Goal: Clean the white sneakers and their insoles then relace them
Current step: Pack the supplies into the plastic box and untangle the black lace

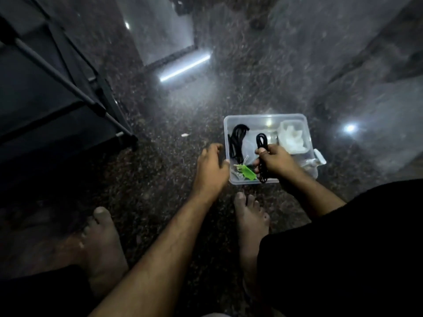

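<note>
A clear plastic box (267, 117) sits on the dark speckled floor in front of my bare feet. My right hand (278, 161) grips a bundle of black lace (262, 141) over the box. A second black lace bundle (237, 140) lies in the box's left part. White cloth or wipes (291, 138) fill its right side, and a green item (317, 173) lies at its near edge. My left hand (211, 167) rests with curled fingers against the box's left wall. No sneakers or insoles are in view.
A black fabric rack with metal rods (57, 72) stands at the left. My bare feet (250, 218) are planted just before the box. A small white packet (320, 157) lies by the box's right side. The floor shows bright light reflections (185, 67).
</note>
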Available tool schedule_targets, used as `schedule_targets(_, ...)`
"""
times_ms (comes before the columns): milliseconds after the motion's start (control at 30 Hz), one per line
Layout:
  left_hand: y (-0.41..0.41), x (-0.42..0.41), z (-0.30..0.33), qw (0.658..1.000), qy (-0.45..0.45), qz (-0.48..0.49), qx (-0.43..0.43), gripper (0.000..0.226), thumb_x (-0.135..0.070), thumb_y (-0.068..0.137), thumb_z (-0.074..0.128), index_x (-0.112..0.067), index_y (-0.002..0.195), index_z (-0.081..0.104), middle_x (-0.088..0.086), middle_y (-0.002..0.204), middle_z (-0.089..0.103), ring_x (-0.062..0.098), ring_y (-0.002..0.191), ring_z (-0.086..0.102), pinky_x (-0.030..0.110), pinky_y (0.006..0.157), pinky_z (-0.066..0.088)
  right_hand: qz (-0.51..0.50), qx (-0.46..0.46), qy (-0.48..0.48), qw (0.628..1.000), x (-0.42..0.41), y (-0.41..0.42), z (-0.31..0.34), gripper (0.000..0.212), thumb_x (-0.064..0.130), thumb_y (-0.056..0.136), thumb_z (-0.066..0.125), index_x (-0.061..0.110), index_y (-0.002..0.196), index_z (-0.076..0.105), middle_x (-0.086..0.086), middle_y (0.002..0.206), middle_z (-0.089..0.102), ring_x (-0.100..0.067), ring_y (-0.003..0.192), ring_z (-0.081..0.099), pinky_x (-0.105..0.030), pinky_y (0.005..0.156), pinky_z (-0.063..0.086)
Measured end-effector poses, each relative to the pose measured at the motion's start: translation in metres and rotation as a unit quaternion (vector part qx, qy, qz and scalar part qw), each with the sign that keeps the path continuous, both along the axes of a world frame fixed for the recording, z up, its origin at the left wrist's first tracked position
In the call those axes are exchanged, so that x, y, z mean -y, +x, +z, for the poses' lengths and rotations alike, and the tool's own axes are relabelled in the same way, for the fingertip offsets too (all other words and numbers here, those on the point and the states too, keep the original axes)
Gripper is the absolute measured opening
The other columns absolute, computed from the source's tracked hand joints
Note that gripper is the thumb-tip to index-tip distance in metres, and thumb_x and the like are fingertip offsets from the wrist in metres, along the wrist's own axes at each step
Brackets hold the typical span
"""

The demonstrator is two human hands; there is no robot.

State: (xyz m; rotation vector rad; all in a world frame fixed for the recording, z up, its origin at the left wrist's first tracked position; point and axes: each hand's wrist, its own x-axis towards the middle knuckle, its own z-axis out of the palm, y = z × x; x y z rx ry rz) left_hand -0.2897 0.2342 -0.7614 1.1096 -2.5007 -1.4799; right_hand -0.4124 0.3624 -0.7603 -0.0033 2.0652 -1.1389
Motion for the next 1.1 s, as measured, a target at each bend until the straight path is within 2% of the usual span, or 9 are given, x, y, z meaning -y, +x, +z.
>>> schedule_targets(167, -0.015, -0.001, -0.021, 0.998, -0.016, -0.05, 0.035, 0.048, -0.017, 0.093, 0.063, -0.012, 0.139, 0.049, 0.011, 0.138, 0.048, 0.026, 0.127, 0.047, 0.033, 0.106, 0.038, -0.005, -0.024, 0.031, 0.999, 0.02, -0.023, -0.026, 0.017, 0.018, 0.105, 0.041, 0.006, 0.107, 0.053, -0.013, 0.082, 0.064, -0.022, 0.058, 0.063, -0.023, 0.044, 0.047)
schedule_targets(300, -0.02, -0.008, -0.035, 0.994, -0.039, -0.091, 0.047, 0.055, -0.018, 0.093, 0.065, -0.014, 0.144, 0.043, 0.01, 0.14, 0.041, 0.026, 0.13, 0.043, 0.04, 0.11, 0.039, 0.077, -0.079, 0.098, 0.989, 0.029, -0.041, -0.046, 0.033, 0.039, 0.1, 0.047, 0.01, 0.096, 0.06, -0.016, 0.091, 0.07, -0.029, 0.076, 0.069, -0.04, 0.068, 0.059)
schedule_targets(400, -0.025, -0.009, -0.043, 0.989, -0.06, -0.12, 0.058, 0.054, -0.019, 0.092, 0.067, -0.013, 0.141, 0.044, 0.012, 0.138, 0.04, 0.03, 0.128, 0.045, 0.044, 0.107, 0.042, 0.142, -0.22, 0.207, 0.943, 0.029, -0.044, -0.049, 0.037, 0.038, 0.099, 0.049, 0.005, 0.111, 0.06, -0.017, 0.108, 0.063, -0.033, 0.092, 0.062, -0.034, 0.078, 0.047)
schedule_targets(500, -0.028, -0.01, -0.049, 0.988, -0.06, -0.126, 0.069, 0.049, -0.018, 0.094, 0.064, -0.011, 0.139, 0.046, 0.014, 0.135, 0.042, 0.032, 0.123, 0.049, 0.043, 0.105, 0.043, 0.134, -0.26, 0.188, 0.938, 0.022, -0.039, -0.055, 0.036, 0.032, 0.098, 0.054, 0.009, 0.126, 0.056, -0.015, 0.119, 0.059, -0.031, 0.102, 0.061, -0.034, 0.086, 0.047)
schedule_targets(633, -0.029, -0.019, -0.047, 0.988, -0.06, -0.125, 0.067, 0.046, -0.008, 0.096, 0.055, -0.006, 0.142, 0.046, 0.017, 0.131, 0.045, 0.034, 0.117, 0.053, 0.041, 0.101, 0.044, 0.173, -0.266, 0.173, 0.932, 0.015, -0.027, -0.066, 0.051, 0.028, 0.094, 0.062, 0.012, 0.14, 0.049, -0.014, 0.131, 0.051, -0.031, 0.111, 0.057, -0.039, 0.098, 0.048)
schedule_targets(700, -0.027, -0.022, -0.047, 0.988, -0.077, -0.116, 0.063, 0.052, 0.003, 0.091, 0.051, -0.003, 0.143, 0.046, 0.02, 0.129, 0.048, 0.037, 0.114, 0.055, 0.044, 0.1, 0.045, 0.206, -0.281, 0.164, 0.923, 0.016, -0.022, -0.067, 0.058, 0.026, 0.091, 0.067, 0.014, 0.144, 0.046, -0.01, 0.137, 0.047, -0.03, 0.12, 0.05, -0.038, 0.103, 0.044)
schedule_targets(800, -0.023, -0.019, -0.047, 0.991, -0.089, -0.078, 0.062, 0.054, 0.007, 0.087, 0.05, -0.003, 0.14, 0.05, 0.02, 0.124, 0.051, 0.036, 0.111, 0.055, 0.037, 0.097, 0.042, 0.251, -0.287, 0.157, 0.911, 0.02, -0.017, -0.07, 0.06, 0.02, 0.088, 0.07, 0.016, 0.144, 0.047, -0.007, 0.144, 0.043, -0.03, 0.127, 0.044, -0.039, 0.108, 0.04)
schedule_targets(967, -0.009, 0.001, -0.049, 0.992, -0.1, -0.023, 0.072, 0.053, 0.008, 0.085, 0.051, -0.004, 0.137, 0.055, 0.017, 0.126, 0.055, 0.03, 0.115, 0.055, 0.027, 0.099, 0.038, 0.249, -0.315, 0.088, 0.912, 0.023, -0.009, -0.06, 0.051, 0.022, 0.094, 0.063, 0.023, 0.143, 0.048, -0.01, 0.144, 0.042, -0.027, 0.127, 0.049, -0.039, 0.103, 0.046)
schedule_targets(1100, 0.003, 0.014, -0.049, 0.99, -0.115, 0.014, 0.085, 0.052, 0.006, 0.085, 0.052, -0.009, 0.134, 0.058, 0.013, 0.128, 0.056, 0.027, 0.117, 0.055, 0.025, 0.099, 0.038, 0.26, -0.376, 0.05, 0.888, 0.012, -0.003, -0.037, 0.032, 0.021, 0.096, 0.06, 0.019, 0.128, 0.06, -0.009, 0.137, 0.047, -0.024, 0.115, 0.056, -0.039, 0.089, 0.053)
